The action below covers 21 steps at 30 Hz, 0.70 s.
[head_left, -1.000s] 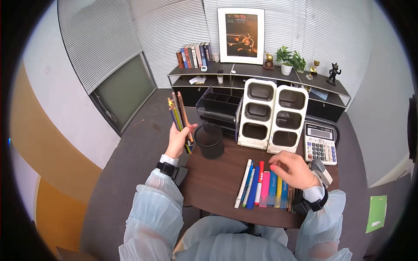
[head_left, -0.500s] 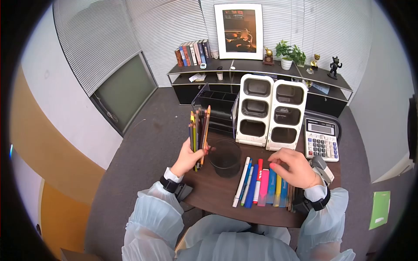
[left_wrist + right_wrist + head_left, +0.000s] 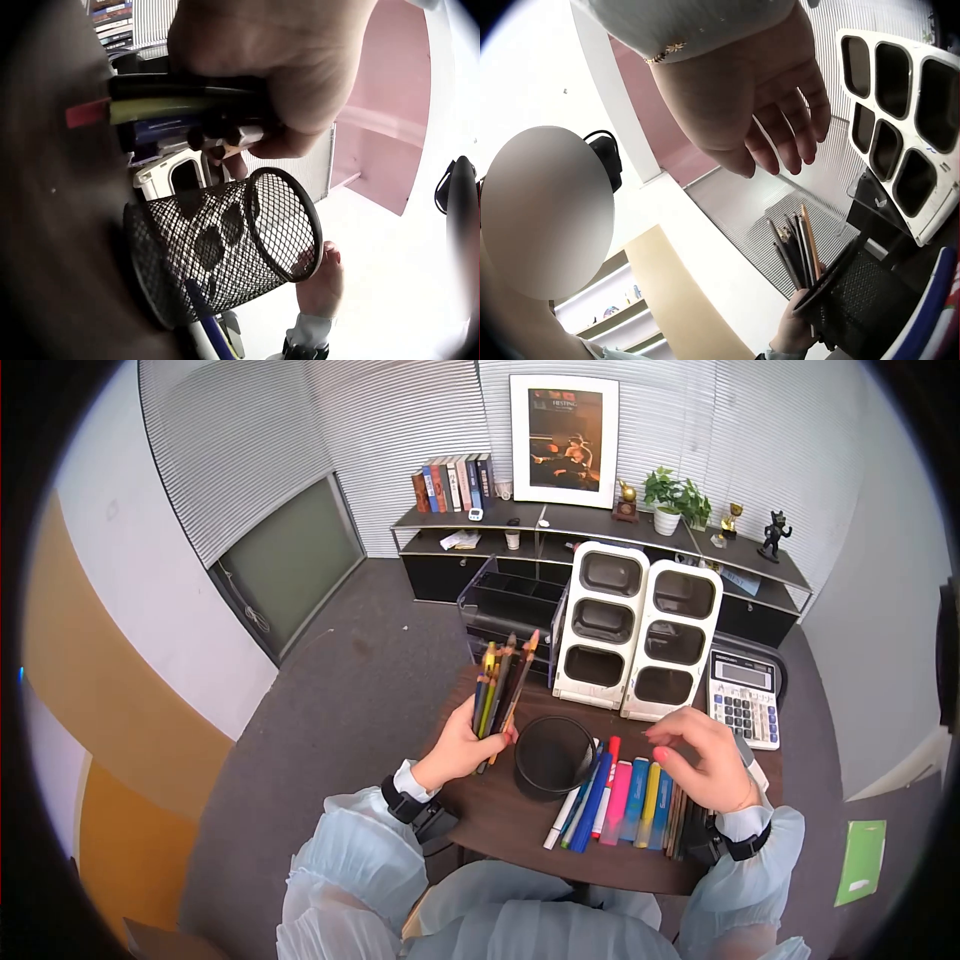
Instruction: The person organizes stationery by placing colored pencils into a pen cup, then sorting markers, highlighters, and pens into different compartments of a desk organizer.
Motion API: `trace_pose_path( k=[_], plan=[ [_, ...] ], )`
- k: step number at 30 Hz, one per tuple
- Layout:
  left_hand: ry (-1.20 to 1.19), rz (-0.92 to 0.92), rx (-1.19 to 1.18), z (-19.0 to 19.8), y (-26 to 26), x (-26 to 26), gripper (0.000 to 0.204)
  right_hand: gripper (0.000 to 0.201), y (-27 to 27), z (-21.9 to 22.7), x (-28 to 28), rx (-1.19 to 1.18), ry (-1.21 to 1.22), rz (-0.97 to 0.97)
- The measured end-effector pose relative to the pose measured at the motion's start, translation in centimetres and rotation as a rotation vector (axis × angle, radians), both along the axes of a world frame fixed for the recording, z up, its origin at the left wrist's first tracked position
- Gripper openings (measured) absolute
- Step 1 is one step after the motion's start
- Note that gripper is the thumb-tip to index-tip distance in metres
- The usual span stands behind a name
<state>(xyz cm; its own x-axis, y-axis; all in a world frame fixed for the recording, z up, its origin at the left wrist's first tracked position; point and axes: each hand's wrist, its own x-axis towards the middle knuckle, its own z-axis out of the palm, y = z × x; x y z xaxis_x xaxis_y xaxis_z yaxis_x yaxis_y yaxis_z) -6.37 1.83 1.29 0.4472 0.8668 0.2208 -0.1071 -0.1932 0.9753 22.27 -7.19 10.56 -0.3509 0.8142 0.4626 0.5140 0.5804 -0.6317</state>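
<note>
My left hand (image 3: pixel 458 748) grips an upright bundle of colored pencils (image 3: pixel 497 695), just left of the black mesh cup (image 3: pixel 553 758). In the left wrist view the pencil ends (image 3: pixel 157 112) stick out of the fist beside the mesh cup (image 3: pixel 225 240). The cup seems to hold nothing. My right hand (image 3: pixel 705 758), fingers loosely bent and holding nothing, hovers over the right end of a row of markers and highlighters (image 3: pixel 620 795). In the right wrist view the right hand (image 3: pixel 757 97) has relaxed fingers, with the pencils (image 3: pixel 801 247) beyond it.
Behind the row stands a white six-opening organizer (image 3: pixel 640 622), with a calculator (image 3: pixel 745 695) to its right. A black tray rack (image 3: pixel 510 600) stands behind the cup. Farther back a low shelf (image 3: pixel 560 520) bears books, a framed picture and plants. The table's front edge lies near my lap.
The left hand and its pencils have moved right, toward the table's middle. The cup has shifted right, now against the left end of the marker row. The right hand has barely moved.
</note>
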Motion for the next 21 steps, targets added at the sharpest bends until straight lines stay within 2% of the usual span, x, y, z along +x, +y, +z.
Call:
trace_pose_path(
  k=[3,4,10,13,15,16,17,19,21],
  plan=[
    [0.084,-0.061,0.041,-0.1,0.6,0.3,0.038,0.016,0.2,0.5,-0.2,0.009,-0.013,-0.010],
    [0.110,-0.092,-0.028,0.3,0.3,0.5,0.043,0.016,0.3,0.5,-0.3,0.016,-0.011,-0.006],
    [0.181,-0.191,0.087,-0.3,-0.5,2.0,0.041,0.016,1.0,-0.1,-0.6,-0.019,0.006,0.015],
    [0.201,-0.200,0.056,-0.2,-0.7,2.2,0.041,0.017,1.5,-0.7,-0.5,-0.039,0.014,0.034],
    [0.219,-0.191,0.060,-0.4,-0.9,2.1,0.040,0.021,1.8,-1.8,-1.1,-0.145,-0.008,0.035],
    [0.236,-0.178,0.070,-0.4,-0.9,2.0,0.040,0.030,1.9,-2.2,-1.1,-0.117,-0.177,0.068],
    [0.240,-0.180,0.068,-0.4,-0.9,1.9,0.040,0.030,1.7,-2.4,-1.3,-0.119,-0.173,0.066],
    [0.281,-0.149,0.104,-0.3,-1.1,1.7,0.037,0.036,1.2,-2.8,-1.9,0.113,-0.329,0.168],
    [0.350,-0.119,0.165,-0.2,-0.7,1.4,0.036,0.040,1.0,-3.1,-2.3,0.069,-0.308,0.198]
  ],
)
